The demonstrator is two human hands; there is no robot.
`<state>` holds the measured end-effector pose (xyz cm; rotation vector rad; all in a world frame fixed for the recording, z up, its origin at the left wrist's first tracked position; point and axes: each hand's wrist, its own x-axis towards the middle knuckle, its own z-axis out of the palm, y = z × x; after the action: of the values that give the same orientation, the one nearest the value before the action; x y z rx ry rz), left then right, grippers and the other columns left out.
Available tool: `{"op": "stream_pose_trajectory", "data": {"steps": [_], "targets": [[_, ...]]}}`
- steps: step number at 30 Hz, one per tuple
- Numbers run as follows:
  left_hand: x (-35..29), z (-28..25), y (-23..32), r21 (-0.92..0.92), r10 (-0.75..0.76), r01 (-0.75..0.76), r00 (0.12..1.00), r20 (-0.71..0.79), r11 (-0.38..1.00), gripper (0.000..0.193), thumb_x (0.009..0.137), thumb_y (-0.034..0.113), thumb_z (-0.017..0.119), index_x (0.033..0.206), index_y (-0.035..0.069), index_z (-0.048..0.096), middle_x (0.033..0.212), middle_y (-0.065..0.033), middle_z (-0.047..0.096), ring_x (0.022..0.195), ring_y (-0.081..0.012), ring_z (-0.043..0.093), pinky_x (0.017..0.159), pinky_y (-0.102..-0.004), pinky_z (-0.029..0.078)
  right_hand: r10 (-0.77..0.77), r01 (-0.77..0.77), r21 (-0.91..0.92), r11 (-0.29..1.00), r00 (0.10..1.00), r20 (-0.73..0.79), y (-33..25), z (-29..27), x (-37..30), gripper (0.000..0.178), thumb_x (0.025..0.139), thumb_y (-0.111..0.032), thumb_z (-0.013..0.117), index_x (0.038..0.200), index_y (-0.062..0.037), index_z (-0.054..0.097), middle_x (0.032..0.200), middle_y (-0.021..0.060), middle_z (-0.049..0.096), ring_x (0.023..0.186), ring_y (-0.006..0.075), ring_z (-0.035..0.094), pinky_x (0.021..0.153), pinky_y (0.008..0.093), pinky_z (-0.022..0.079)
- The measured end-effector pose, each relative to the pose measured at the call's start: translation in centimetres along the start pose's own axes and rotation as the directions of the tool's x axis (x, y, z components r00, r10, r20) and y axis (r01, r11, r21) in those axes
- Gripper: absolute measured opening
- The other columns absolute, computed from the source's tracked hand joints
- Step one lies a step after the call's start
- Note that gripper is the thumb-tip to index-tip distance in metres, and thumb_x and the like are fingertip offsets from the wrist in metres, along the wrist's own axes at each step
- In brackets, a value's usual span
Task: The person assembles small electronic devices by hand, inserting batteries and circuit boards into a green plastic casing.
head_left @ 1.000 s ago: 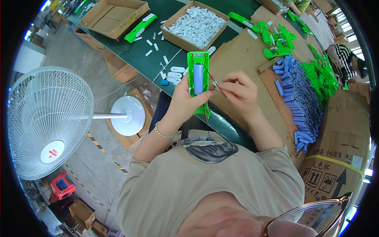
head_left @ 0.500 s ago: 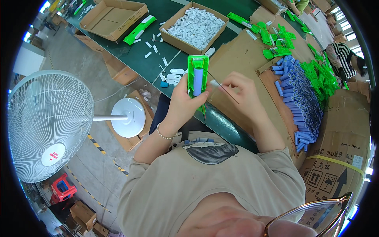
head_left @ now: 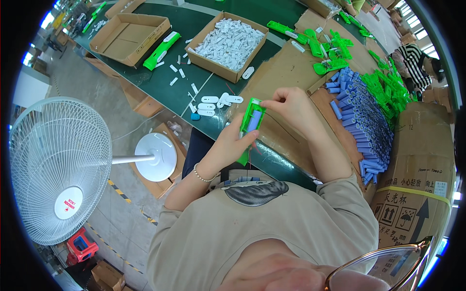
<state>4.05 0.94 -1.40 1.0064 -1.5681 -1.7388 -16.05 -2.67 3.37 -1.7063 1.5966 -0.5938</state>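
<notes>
My left hand (head_left: pixel 232 141) is wrapped round a green plastic housing (head_left: pixel 246 118), held tilted above the table's near edge. Inside its hollow lies a blue cylindrical battery (head_left: pixel 254 121). Thin red wire shows beside my left fingers. My right hand (head_left: pixel 292 107) pinches with thumb and forefinger at the housing's upper end, where a small white piece (head_left: pixel 256 102) shows by the fingertips. Just left of the housing, several white oval covers (head_left: pixel 208 99) lie on the green table (head_left: pixel 167 89).
Beyond is a cardboard box of small white parts (head_left: pixel 228 43), with an open cardboard tray (head_left: pixel 128 36) at far left. A pile of blue batteries (head_left: pixel 364 121) and green housings (head_left: pixel 388 92) lies right. A white fan (head_left: pixel 63 169) stands left, a large carton (head_left: pixel 417 150) right.
My right hand has brought the small white piece to the housing's upper end. The housing has tilted rightward and dropped lower. More white covers now lie beside it.
</notes>
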Motion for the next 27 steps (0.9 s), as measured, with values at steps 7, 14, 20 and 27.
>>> {"op": "stream_pose_trajectory", "data": {"steps": [7, 14, 20, 27], "targets": [[0.6, -1.0, -2.6, -0.521, -0.023, 0.179, 0.956, 0.293, 0.835, 0.052, 0.092, 0.029, 0.053, 0.133, 0.002, 0.035, 0.1, -0.0112, 0.058, 0.084, -0.0192, 0.061, 0.075, -0.0331, 0.051, -0.257, 0.138, 0.397, 0.908, 0.929, 0.265, 2.2, -0.7, 2.8, 0.022, 0.087, -0.011, 0.057, 0.105, -0.0023, 0.063, 0.085, -0.0013, 0.063, 0.077, 0.0062, 0.054, 0.065, 0.0215, 0.044], [0.4, -1.2, -6.5, 0.355, 0.531, -0.471, 0.843, -0.09, 0.807, 0.052, 0.082, 0.031, 0.061, 0.121, -0.001, 0.047, 0.11, -0.0159, 0.055, 0.101, -0.0279, 0.055, 0.088, -0.0359, 0.044, 0.204, -0.005, 0.859, 0.512, 0.972, -0.116, 6.4, -9.1, 17.8, 0.02, 0.085, -0.007, 0.056, 0.104, 0.0005, 0.056, 0.093, 0.0089, 0.06, 0.079, 0.0181, 0.06, 0.069, 0.0303, 0.053], [0.8, 0.2, -4.3, 0.648, 0.599, -0.523, 0.791, 0.127, 0.553, 0.047, 0.071, 0.015, 0.07, 0.114, 0.003, 0.054, 0.107, -0.0138, 0.057, 0.098, -0.0317, 0.055, 0.086, -0.0373, 0.045, 0.483, -0.006, 0.952, 0.305, 0.863, -0.15, 11.7, -11.4, 33.3, 0.01, 0.085, -0.001, 0.059, 0.094, 0.0026, 0.057, 0.09, 0.0144, 0.061, 0.082, 0.0215, 0.064, 0.066, 0.0268, 0.056], [1.1, 0.3, -5.2, 0.709, 0.609, -0.459, 0.792, 0.052, 0.536, 0.039, 0.07, 0.013, 0.07, 0.107, 0.005, 0.058, 0.096, -0.0092, 0.06, 0.093, -0.0263, 0.057, 0.082, -0.0363, 0.045, 0.331, -0.431, -0.149, 0.89, 0.835, -0.44, 11.0, -12.7, 33.4, 0.039, 0.079, -0.034, 0.069, 0.077, 0.0047, 0.064, 0.071, 0.0129, 0.066, 0.057, 0.0232, 0.062, 0.059, 0.0339, 0.053]]}}
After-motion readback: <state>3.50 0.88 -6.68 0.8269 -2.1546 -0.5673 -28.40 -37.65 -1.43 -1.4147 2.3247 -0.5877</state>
